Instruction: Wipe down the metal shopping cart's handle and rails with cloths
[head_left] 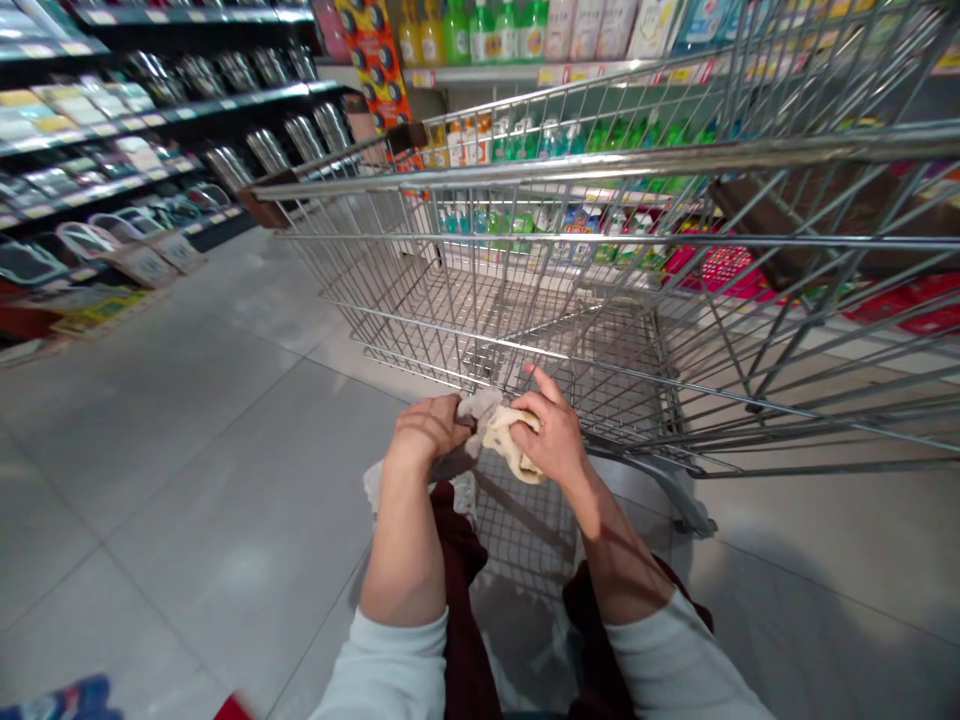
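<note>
Both my hands meet low at the near side of a metal shopping cart (600, 240). My left hand (427, 428) is closed in a fist around one end of a pale, crumpled cloth (496, 425). My right hand (551, 432) grips the other, yellowish part of the cloth, its index finger stretched toward the cart's wire wall. More of the cloth hangs down beneath my left wrist. The cloth lies against the cart's lower wires. My sleeves are light grey and pushed up.
Grey tiled floor (187, 450) spreads to the left. Shelves with steel pots and packaged goods (150, 120) stand at the far left. Shelves of bottles (510, 40) run behind the cart. A cart wheel (690, 515) sits right of my right hand.
</note>
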